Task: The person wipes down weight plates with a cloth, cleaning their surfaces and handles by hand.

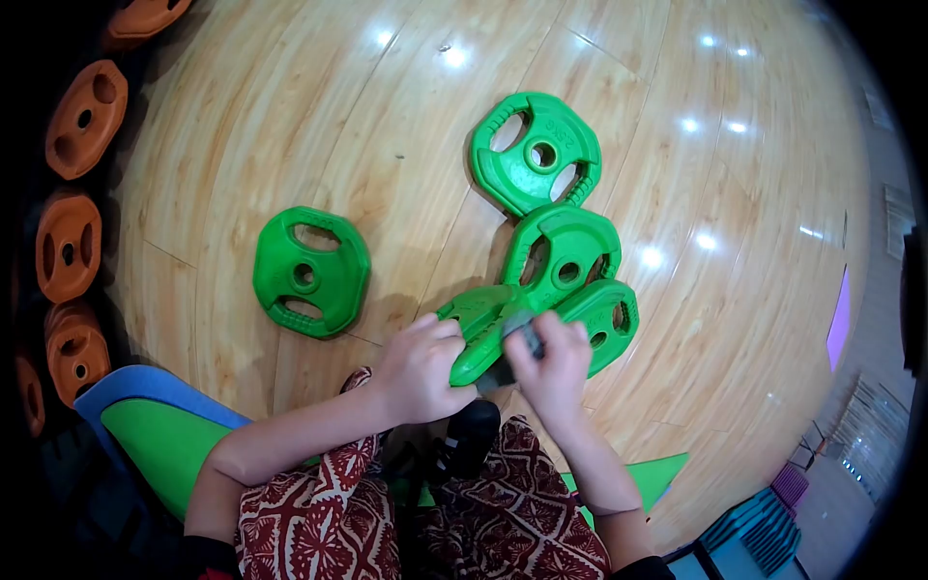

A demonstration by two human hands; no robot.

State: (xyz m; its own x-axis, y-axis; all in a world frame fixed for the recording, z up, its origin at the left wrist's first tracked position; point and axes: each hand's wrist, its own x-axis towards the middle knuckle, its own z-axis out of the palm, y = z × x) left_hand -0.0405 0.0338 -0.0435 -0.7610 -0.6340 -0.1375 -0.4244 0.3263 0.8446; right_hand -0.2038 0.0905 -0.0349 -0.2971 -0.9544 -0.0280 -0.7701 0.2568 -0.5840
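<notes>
My left hand (pixel 420 372) is closed around the edge of a green weight plate (pixel 471 360), which it holds tilted up in front of my lap. My right hand (pixel 551 362) pinches a grey cloth (pixel 520 323) against that plate; part of the cloth hangs below the fingers. Behind my right hand lies another green plate (pixel 619 348), partly hidden. It touches a green plate (pixel 556 244) that overlaps the farthest green plate (pixel 512 172). A separate green plate (pixel 333 280) rests flat on the floor to the left.
Several orange plates (pixel 95 130) stand in a dark rack along the left. Blue and green mats (pixel 159 445) lie beside my left arm, with a green mat (pixel 662 472) at my right. A purple mat (pixel 838 319) and stacked teal steps (pixel 754 532) are farther right on the wooden floor (pixel 425 126).
</notes>
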